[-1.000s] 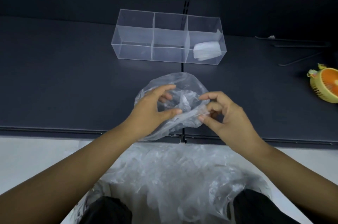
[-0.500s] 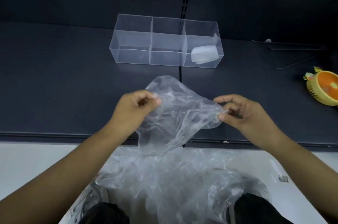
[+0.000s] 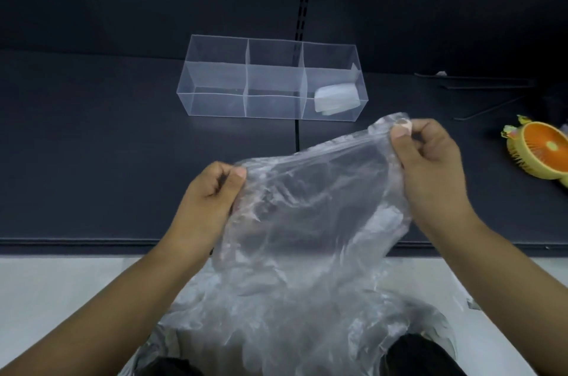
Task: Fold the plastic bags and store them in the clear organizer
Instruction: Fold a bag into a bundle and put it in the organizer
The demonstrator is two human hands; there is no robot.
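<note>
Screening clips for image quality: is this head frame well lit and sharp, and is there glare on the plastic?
Head view: dim, even light, no hard shadows on the dark shelf; the plastic bag pinched by the left hand and right hand shows soft sheen, no blown glare; the clear organizer edges read crisply; the orange fan is cut by the right edge.

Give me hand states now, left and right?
Left hand: closed, pinching the plastic bag at one corner.
Right hand: closed, pinching the other corner.
</note>
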